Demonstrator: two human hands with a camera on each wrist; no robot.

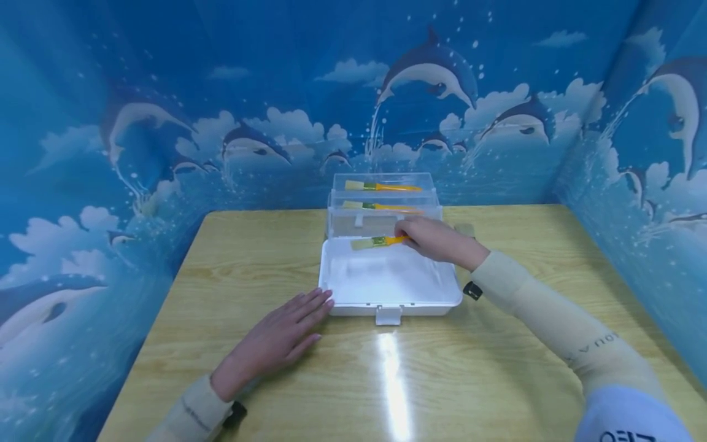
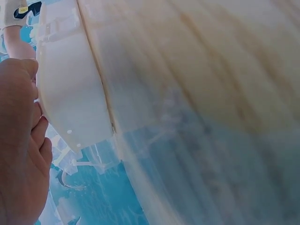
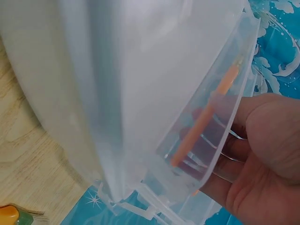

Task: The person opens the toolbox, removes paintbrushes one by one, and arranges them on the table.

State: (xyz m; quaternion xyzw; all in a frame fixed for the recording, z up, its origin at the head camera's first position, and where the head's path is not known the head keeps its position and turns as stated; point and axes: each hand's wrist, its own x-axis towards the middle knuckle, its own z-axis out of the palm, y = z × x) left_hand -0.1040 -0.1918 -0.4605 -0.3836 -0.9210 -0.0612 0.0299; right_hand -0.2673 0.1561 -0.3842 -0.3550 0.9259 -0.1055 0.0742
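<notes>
A white plastic box (image 1: 392,276) lies open on the table, with clear trays (image 1: 385,197) raised at its back. My right hand (image 1: 436,239) pinches the orange handle of a paintbrush (image 1: 369,242) above the white interior; its pale bristles face left. In the right wrist view, an orange handle (image 3: 204,117) and parts of the fingers show through clear plastic. My left hand (image 1: 276,334) rests with straight fingers at the box's front left corner, touching its side (image 2: 70,89). Two more paintbrushes (image 1: 361,186) lie in the trays, one per tier.
A pale-bristled brush (image 1: 465,230), partly hidden by my right hand, lies behind the box's right side. The box's latch (image 1: 388,316) hangs at the front. A blue dolphin-print curtain (image 1: 309,123) encloses the wooden table (image 1: 237,264) at the back and sides.
</notes>
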